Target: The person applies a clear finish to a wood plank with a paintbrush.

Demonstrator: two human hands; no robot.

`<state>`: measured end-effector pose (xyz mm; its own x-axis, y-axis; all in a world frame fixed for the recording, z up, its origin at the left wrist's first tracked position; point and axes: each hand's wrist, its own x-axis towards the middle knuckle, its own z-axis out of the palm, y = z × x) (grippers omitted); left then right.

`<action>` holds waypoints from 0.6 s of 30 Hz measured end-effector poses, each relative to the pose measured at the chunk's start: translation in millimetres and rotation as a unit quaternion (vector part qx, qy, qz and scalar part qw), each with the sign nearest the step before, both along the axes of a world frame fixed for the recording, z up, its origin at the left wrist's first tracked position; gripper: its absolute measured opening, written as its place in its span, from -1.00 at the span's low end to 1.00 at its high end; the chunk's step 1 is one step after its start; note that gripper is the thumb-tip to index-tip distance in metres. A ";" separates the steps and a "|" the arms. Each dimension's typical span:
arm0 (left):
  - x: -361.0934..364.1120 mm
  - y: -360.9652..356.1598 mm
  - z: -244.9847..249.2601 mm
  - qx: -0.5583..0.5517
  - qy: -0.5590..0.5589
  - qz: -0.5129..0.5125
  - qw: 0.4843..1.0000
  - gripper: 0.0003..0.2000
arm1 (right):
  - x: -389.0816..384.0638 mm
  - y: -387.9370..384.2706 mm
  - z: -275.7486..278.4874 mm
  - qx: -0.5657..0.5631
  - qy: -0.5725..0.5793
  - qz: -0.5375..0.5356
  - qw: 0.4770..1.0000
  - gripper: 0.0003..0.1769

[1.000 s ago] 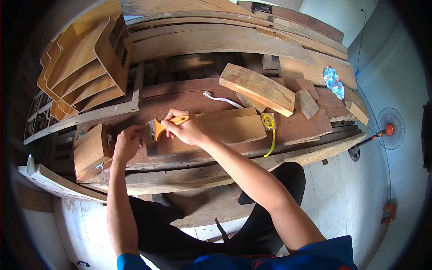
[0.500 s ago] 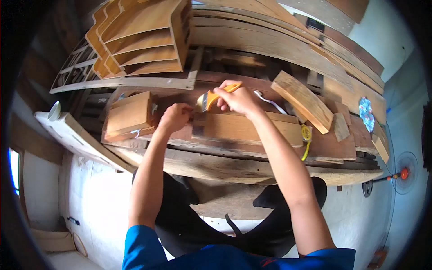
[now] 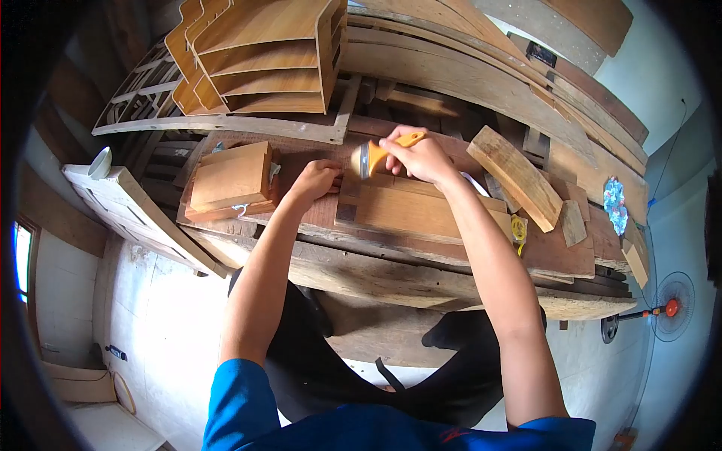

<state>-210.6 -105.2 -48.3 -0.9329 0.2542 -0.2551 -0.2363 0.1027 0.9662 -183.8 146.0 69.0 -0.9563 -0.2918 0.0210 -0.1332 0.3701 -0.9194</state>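
Note:
My right hand (image 3: 423, 158) grips a paintbrush (image 3: 373, 158) by its yellow-orange handle, pale bristles pointing left, above the left end of a long wooden block (image 3: 417, 213). Beside that end, my left hand (image 3: 317, 179) is down at the bench with its fingers curled together. Whatever lies between those fingertips is too small to make out. Further left sits a stack of small wooden boards (image 3: 232, 177) with bits of white and bluish material at its edges. A yellow tape measure (image 3: 519, 228) rests at the block's right end.
A thick wood offcut (image 3: 515, 177) lies slanted behind my right forearm. A tiered wooden shelf unit (image 3: 263, 56) stands at the back left, and long planks (image 3: 466, 68) run along the back. To the right are a blue patterned bundle (image 3: 614, 204) and a fan (image 3: 671, 307).
The paintbrush, in my right hand, has lifted slightly and swung so its bristles sit further right. My left hand appears further right and slightly higher as the whole view shifts.

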 end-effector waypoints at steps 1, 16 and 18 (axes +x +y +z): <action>-0.9 -0.4 -0.5 -0.001 -0.004 0.015 1.000 -0.66 | 1.4 -2.8 0.2 0.002 0.020 -0.010 1.000 -0.73; 28.3 -3.3 41.8 0.158 0.025 0.037 0.986 -0.70 | 68.6 18.0 9.7 0.073 0.283 -0.002 0.956 -0.83; 32.6 -3.0 46.9 0.153 0.039 0.032 0.987 -0.70 | 80.2 19.2 16.2 0.084 0.277 0.024 0.957 -0.79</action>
